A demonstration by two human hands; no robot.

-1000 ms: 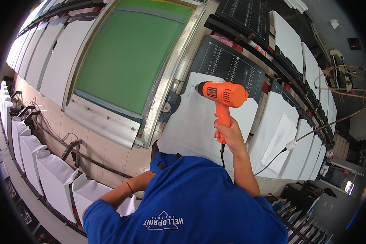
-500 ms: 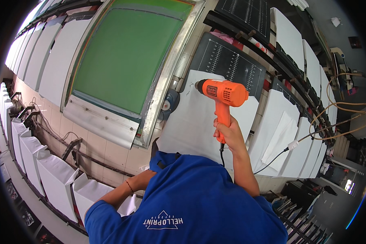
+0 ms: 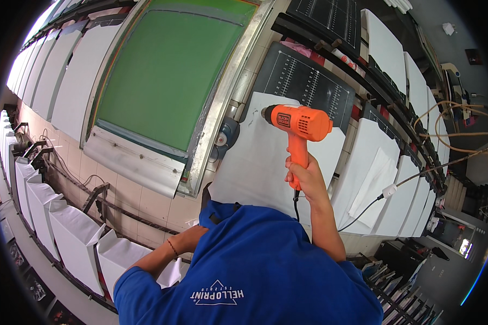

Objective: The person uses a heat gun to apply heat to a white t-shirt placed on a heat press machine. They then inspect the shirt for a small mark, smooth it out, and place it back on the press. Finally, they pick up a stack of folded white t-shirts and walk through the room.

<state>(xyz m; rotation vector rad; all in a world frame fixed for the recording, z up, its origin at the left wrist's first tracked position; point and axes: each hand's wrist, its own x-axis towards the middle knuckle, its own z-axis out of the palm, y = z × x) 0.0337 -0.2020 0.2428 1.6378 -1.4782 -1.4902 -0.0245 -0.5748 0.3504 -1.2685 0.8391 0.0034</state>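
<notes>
Orange plastic heat gun (image 3: 301, 122) on my head feed: the right hand (image 3: 305, 177) is wrapped around its handle, and its dark nozzle points leftward above the white sheet (image 3: 249, 162) covering part of a black ruled platen (image 3: 298, 70). Its black cord (image 3: 296, 208) runs from the handle's end toward the blue T-shirt (image 3: 244, 265). I can't tell how the left hand (image 3: 194, 238) is set, since the shirt hides its fingers. Left of the gun I see a green printing screen (image 3: 171, 81) in a metal frame (image 3: 236, 81).
</notes>
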